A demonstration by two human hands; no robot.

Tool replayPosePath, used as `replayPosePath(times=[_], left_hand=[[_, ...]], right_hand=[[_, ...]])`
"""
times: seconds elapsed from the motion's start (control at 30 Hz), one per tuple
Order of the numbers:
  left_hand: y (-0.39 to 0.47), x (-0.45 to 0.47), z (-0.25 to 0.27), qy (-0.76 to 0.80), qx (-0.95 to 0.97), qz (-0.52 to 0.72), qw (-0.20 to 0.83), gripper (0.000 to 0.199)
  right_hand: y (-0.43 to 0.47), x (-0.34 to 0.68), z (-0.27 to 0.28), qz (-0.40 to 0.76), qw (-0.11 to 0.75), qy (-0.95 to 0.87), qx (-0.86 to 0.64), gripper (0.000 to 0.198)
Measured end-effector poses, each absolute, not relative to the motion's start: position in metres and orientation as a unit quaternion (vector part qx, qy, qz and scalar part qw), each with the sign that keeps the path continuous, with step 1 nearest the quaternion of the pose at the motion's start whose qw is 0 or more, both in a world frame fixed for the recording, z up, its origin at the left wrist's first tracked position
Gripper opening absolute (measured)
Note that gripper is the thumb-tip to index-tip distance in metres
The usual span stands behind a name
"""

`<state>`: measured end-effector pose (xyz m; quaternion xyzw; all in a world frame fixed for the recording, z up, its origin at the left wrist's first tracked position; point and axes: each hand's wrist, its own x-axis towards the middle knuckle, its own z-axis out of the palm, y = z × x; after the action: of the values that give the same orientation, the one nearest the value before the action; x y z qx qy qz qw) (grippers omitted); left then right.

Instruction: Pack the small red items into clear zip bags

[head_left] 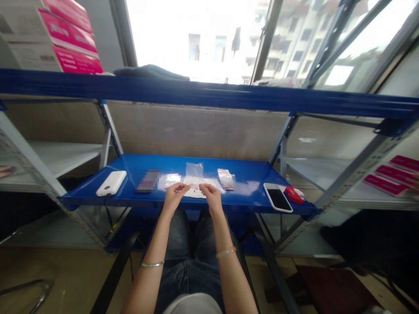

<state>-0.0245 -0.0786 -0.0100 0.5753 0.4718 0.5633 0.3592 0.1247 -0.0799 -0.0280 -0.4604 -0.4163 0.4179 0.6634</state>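
Observation:
My left hand [176, 193] is closed in a pinch at the near edge of the blue shelf, above a white sheet [191, 194]. Facing it, my right hand [210, 193] also pinches with thumb and forefinger. Whatever sits between the fingertips is too small to make out. Several tiny reddish beads [195, 189] lie on the sheet between both hands. Just behind lies a clear plastic bag [194, 170]. Small clear packets [172, 178] are left of it, and a clear bag with reddish contents [226, 179] lies to the right.
On the blue shelf [245, 196] are a white power bank [111, 183] with a cable, a blurred-out flat item [148, 181], a phone [278, 197] and a red-and-white object [294, 195]. Metal posts flank it. Another person's hand [414, 179] is at pink boxes [388, 179] far right.

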Motion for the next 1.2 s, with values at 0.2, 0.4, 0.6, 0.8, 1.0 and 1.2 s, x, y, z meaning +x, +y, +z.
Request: replayPosePath(times=[0.2,0.4,0.6,0.8,1.0,1.2], left_hand=[[-0.082,-0.025,-0.006,0.448,0.575,0.58,0.365,0.025],[-0.082,-0.026,-0.006,0.441,0.591,0.581,0.345,0.023],[-0.079,-0.027,-0.011,0.452,0.608,0.564,0.327,0.023],[-0.081,-0.025,-0.008,0.454,0.609,0.544,0.356,0.027],[-0.087,-0.019,-0.003,0.424,0.64,0.529,0.362,0.027],[-0.089,-0.018,-0.001,0.43,0.644,0.532,0.341,0.023]], right_hand=[[-0.084,0.126,-0.021,0.424,0.664,-0.402,-0.467,0.031],[-0.089,0.126,-0.016,0.45,0.641,-0.439,-0.44,0.029],[-0.084,0.124,-0.022,0.444,0.64,-0.441,-0.446,0.027],[-0.083,0.125,-0.022,0.428,0.639,-0.457,-0.445,0.028],[-0.094,0.125,-0.012,0.448,0.625,-0.465,-0.438,0.027],[-0.101,0.124,-0.005,0.463,0.607,-0.49,-0.421,0.024]])
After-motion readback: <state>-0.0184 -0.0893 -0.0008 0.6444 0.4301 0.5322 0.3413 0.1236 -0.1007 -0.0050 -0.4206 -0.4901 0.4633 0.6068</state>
